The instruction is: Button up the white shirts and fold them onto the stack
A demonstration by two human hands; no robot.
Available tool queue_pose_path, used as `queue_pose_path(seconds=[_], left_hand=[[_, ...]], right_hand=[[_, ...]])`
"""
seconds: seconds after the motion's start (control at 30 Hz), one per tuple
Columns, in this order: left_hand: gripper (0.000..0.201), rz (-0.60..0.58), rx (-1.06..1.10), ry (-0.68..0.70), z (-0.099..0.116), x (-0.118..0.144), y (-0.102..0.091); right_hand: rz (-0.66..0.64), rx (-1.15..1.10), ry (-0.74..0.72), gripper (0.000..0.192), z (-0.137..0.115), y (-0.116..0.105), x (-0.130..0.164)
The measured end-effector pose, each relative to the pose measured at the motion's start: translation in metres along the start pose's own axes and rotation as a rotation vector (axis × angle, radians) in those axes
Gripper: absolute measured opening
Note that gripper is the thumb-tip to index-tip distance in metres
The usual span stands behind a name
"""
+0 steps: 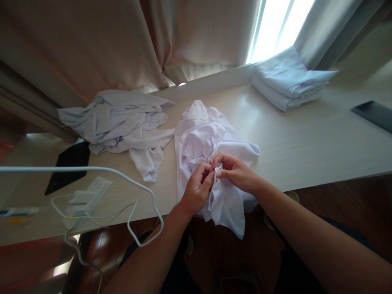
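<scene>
A white shirt [199,136] lies rumpled at the table's front edge, collar toward the curtain, with its lower part hanging over the edge. My left hand [199,185] pinches a bunched fold of it between thumb and fingers. Close against it, my right hand [231,169] grips the same fold from the right, fingertips nearly meeting those of the left. Whether a button sits between the fingertips is too small to tell.
More crumpled white clothing [122,122] lies at left, and a folded white stack [284,81] by the window. A dark tablet-like object [69,165], a power strip [88,200] and a looping white cable [147,190] are at left. A dark phone-like object [373,115] lies far right.
</scene>
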State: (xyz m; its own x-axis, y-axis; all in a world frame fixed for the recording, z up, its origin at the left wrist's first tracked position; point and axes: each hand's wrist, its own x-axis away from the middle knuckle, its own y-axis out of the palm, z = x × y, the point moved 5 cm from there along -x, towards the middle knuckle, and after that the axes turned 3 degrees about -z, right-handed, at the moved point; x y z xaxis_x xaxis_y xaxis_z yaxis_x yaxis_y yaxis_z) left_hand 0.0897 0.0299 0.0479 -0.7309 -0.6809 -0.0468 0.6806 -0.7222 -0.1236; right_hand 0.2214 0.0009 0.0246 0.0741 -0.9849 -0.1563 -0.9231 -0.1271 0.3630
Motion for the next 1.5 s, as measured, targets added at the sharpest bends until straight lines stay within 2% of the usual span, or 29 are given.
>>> queue_pose_path(seconds=[0.13,0.27,0.37,0.5,0.9,1.5], left_hand=[[0.023,0.065,0.08,-0.018,-0.006,-0.002,-0.001],[0.023,0.169,0.059,-0.02,-0.013,-0.004,-0.004],[0.024,0.228,-0.037,-0.003,-0.014,-0.004,-0.006],[0.021,0.221,-0.082,-0.006,-0.016,-0.004,-0.003],[0.02,0.204,-0.071,-0.018,-0.022,-0.006,0.002],[0.02,0.179,-0.042,-0.042,-0.023,-0.005,0.004]], right_hand=[[0.101,0.043,-0.066,0.036,-0.002,-0.004,-0.003],[0.172,0.234,-0.149,0.029,-0.007,-0.008,-0.002],[0.159,0.435,-0.196,0.026,-0.014,-0.006,0.001],[0.126,0.534,-0.193,0.022,-0.018,-0.002,0.005],[0.15,0.555,-0.183,0.012,-0.016,-0.007,0.007],[0.132,0.491,-0.187,0.013,-0.014,-0.008,0.004]])
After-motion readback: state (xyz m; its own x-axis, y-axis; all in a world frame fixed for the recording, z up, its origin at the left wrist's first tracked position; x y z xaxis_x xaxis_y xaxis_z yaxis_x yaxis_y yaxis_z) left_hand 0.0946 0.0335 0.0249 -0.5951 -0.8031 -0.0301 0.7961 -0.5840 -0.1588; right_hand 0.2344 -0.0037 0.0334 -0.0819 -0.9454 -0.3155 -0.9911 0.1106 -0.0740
